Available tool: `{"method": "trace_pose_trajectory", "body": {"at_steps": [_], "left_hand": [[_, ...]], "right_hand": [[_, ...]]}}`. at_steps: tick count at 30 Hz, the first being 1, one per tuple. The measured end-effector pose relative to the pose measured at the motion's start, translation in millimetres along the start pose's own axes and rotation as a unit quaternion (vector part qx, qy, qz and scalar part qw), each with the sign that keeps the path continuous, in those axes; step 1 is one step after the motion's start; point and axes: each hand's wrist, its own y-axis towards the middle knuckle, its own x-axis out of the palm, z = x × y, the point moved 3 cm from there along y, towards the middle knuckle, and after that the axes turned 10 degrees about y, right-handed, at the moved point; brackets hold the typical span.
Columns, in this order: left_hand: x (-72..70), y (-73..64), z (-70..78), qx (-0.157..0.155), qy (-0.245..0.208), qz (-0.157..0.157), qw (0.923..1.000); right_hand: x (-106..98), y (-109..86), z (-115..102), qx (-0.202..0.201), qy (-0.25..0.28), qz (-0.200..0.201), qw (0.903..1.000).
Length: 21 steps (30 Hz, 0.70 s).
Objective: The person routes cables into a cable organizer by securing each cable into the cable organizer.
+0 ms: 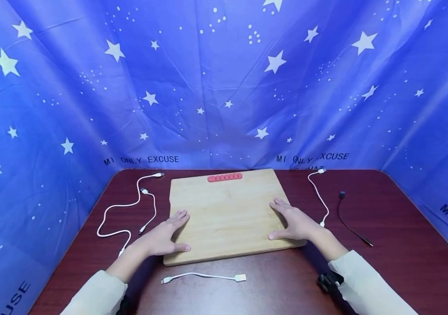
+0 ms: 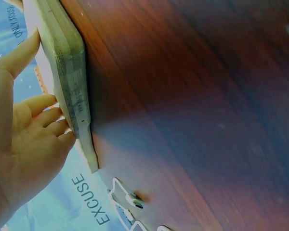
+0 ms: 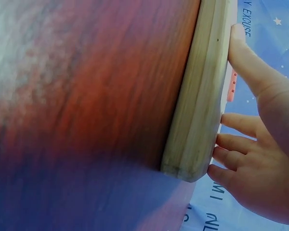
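A pale wooden board (image 1: 228, 214) lies flat on the dark red table. My left hand (image 1: 166, 236) rests on the board's left edge, its fingers and thumb spread over the top. On the right edge rests my right hand (image 1: 292, 222), also spread, with the thumb toward the near side. Both wrist views show the fingertips touching the board's top face near its thick side edge (image 3: 195, 106). A red cable holder (image 1: 225, 177) with a row of slots sits at the board's far edge. Between the board and the table's near side lies a short white USB cable (image 1: 204, 275).
Left of the board lie a long white cable (image 1: 119, 205) and a shorter white cable (image 1: 154, 208). To the right are another white cable (image 1: 318, 192) and a short black cable (image 1: 348, 225). A blue star-printed curtain (image 1: 224, 87) hangs behind the table (image 1: 397, 262).
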Motion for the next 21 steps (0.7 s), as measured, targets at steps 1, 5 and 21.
{"method": "trace_pose_trajectory", "body": {"at_steps": [1, 5, 21], "left_hand": [[-0.2, 0.4, -0.5, 0.001, 0.000, 0.000, 1.0000], [-1.9, 0.7, -1.3, 0.008, 0.002, -0.002, 1.0000], [-0.5, 2.3, -3.8, 0.010, 0.005, -0.020, 0.9997]], "right_hand": [[-0.1, -0.3, 0.0, 0.000, 0.000, 0.002, 1.0000], [0.3, -0.6, 0.8, -0.001, 0.000, 0.004, 1.0000], [0.5, -2.3, 1.0, 0.007, 0.005, 0.002, 1.0000]]}}
